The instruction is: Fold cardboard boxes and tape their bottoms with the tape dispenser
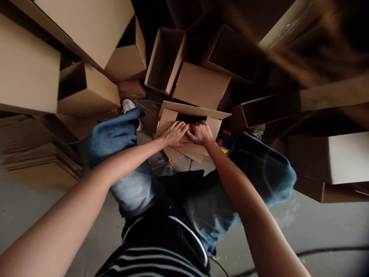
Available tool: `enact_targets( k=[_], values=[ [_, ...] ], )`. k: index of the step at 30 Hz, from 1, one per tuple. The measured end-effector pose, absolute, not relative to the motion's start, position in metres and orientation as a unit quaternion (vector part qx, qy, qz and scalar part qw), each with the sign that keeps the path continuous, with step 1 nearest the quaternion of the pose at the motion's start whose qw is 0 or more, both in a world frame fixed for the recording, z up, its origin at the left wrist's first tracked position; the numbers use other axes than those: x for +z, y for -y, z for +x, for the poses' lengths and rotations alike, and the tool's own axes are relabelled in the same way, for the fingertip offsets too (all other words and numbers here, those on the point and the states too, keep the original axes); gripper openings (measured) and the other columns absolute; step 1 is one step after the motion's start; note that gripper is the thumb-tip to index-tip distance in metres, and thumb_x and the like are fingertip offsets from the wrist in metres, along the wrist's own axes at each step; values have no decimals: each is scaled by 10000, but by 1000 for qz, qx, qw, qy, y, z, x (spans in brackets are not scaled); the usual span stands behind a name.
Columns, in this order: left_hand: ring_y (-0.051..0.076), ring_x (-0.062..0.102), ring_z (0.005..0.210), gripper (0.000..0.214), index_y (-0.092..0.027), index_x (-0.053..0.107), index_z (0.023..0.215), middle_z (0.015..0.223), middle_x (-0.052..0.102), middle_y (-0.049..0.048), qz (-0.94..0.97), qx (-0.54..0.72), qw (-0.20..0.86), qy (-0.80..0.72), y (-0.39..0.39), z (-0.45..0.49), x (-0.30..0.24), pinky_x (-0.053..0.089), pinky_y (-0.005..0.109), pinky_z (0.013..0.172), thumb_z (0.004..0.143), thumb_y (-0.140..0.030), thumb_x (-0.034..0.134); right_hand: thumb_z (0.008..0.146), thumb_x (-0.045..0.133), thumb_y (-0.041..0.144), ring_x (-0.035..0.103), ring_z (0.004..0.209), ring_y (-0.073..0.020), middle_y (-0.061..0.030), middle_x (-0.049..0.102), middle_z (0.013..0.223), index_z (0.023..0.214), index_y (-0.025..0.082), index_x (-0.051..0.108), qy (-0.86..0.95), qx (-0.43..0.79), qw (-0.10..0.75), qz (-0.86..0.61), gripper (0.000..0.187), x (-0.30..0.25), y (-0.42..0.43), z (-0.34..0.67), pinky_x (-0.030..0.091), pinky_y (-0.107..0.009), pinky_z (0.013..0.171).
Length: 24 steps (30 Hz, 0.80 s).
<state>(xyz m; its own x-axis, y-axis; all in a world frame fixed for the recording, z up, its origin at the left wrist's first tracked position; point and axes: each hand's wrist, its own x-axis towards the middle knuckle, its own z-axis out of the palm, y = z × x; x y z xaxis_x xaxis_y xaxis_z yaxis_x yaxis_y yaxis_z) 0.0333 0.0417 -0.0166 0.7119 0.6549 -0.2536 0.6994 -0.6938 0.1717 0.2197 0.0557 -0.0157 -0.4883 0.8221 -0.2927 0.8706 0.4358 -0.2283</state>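
Observation:
A small brown cardboard box (pixel 192 115) sits between my knees on the floor, its top flaps partly unfolded. My left hand (pixel 173 134) lies flat on the near flap with fingers stretched out, pressing it down. My right hand (pixel 200 133) is beside it, fingers curled over the edge of the same flap at the box's opening. Both hands touch each other at the fingertips. What is inside the box is dark and hidden.
Several open and folded cardboard boxes (pixel 164 57) are piled around ahead and to both sides. A stack of flattened cardboard (pixel 37 154) lies at the left. A coloured object (pixel 225 140) shows by my right knee. Grey concrete floor (pixel 317 223) with a cable is at lower right.

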Motion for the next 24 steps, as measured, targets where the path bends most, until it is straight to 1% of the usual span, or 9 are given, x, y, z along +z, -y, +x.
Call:
enact_targets(
  k=[3, 8, 12, 14, 16, 18, 20, 22, 24],
  values=[
    [380, 456, 1458, 881, 24, 400, 1579, 1529, 526, 275, 908, -114, 126, -384, -41, 36, -12, 279, 445, 1230, 959, -575, 582, 1068, 312, 410, 648, 968, -282, -194, 761, 1042, 1042, 109, 743, -844, -187, 59, 499, 526, -15, -57, 221, 365, -390, 947],
    [392, 455, 1463, 939, 28, 307, 1630, 1550, 504, 285, 902, -125, 120, -395, -38, 39, -8, 272, 445, 1227, 972, -587, 574, 1040, 317, 400, 598, 1060, -324, -208, 737, 1079, 1111, 78, 710, -857, -180, 21, 482, 514, -10, -57, 222, 358, -416, 939],
    [406, 466, 1443, 944, 41, 359, 1604, 1542, 507, 298, 898, -117, 116, -408, -38, 42, -11, 298, 457, 1213, 964, -616, 583, 1016, 387, 348, 571, 1140, -370, -228, 720, 1139, 1080, 85, 723, -853, -162, 45, 495, 431, 6, -55, 214, 357, -480, 1000],
    [410, 486, 1418, 937, 20, 375, 1602, 1532, 519, 293, 905, -112, 115, -394, -37, 44, -14, 321, 472, 1196, 956, -621, 597, 1010, 409, 264, 602, 1089, -371, -226, 727, 1093, 1032, 109, 729, -834, -164, 69, 523, 356, 22, -52, 211, 389, -484, 957],
    [413, 482, 1423, 898, -19, 401, 1600, 1543, 517, 277, 911, -116, 118, -378, -37, 47, -17, 320, 486, 1198, 957, -612, 605, 1012, 443, 224, 642, 998, -353, -215, 732, 1000, 972, 123, 725, -817, -184, 83, 540, 302, 44, -51, 210, 424, -445, 879],
    [417, 455, 1454, 854, -49, 423, 1594, 1564, 503, 262, 909, -126, 122, -379, -36, 50, -20, 292, 497, 1222, 965, -599, 600, 1041, 469, 304, 658, 973, -321, -177, 735, 1050, 1068, 154, 716, -819, -188, 30, 541, 290, 71, -54, 214, 445, -394, 825],
    [417, 431, 1477, 853, -57, 402, 1608, 1579, 488, 256, 906, -127, 125, -384, -36, 53, -21, 264, 501, 1241, 973, -596, 588, 1082, 391, 376, 658, 962, -288, -142, 734, 1116, 1198, 190, 690, -826, -181, -49, 532, 371, 97, -61, 220, 461, -370, 806],
    [415, 422, 1484, 876, -66, 360, 1631, 1589, 473, 251, 907, -119, 126, -384, -37, 55, -22, 258, 498, 1245, 972, -595, 590, 1107, 298, 396, 651, 1029, -277, -136, 726, 1150, 1216, 195, 687, -815, -150, -105, 550, 451, 115, -71, 228, 472, -372, 864],
    [417, 411, 1490, 897, -71, 337, 1643, 1599, 456, 250, 908, -110, 126, -383, -38, 56, -22, 252, 491, 1247, 967, -602, 595, 1118, 252, 422, 640, 1100, -282, -149, 715, 1190, 1226, 169, 691, -787, -115, -127, 592, 517, 118, -83, 237, 469, -385, 930]
  ],
)
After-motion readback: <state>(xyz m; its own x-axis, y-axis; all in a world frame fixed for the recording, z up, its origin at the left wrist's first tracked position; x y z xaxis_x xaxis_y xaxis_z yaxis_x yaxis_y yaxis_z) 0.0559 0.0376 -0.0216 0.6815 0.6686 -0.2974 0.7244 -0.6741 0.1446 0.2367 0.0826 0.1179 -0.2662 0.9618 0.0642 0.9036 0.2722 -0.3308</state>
